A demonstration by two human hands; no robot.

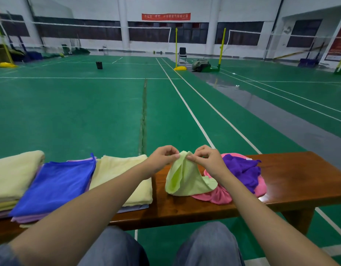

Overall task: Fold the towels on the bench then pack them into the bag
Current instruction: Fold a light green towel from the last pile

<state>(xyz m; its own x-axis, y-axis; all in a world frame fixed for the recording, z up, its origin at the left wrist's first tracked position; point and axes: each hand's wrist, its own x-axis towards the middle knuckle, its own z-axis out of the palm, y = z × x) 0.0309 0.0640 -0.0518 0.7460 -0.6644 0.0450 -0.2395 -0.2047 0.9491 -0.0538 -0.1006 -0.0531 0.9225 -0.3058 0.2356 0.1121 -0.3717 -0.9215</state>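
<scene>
A light green towel [185, 179] hangs over the wooden bench [292, 177], lifted by its top edge. My left hand [163, 156] pinches that edge on the left and my right hand [208, 157] pinches it on the right, the two hands close together. Behind the right hand lies a crumpled purple towel [242, 169] on top of a crumpled pink towel [221, 194]. On the bench's left part lie folded towels: a pale yellow one [119, 175], a blue one [54, 185] over lilac ones, and a pale yellow stack [12, 173]. No bag shows.
My knees in jeans [204, 244] are below the bench's near edge. Beyond the bench stretches a green badminton court floor [79, 112] with yellow net posts, a chair [182, 54] and a black bin [99, 65] far off.
</scene>
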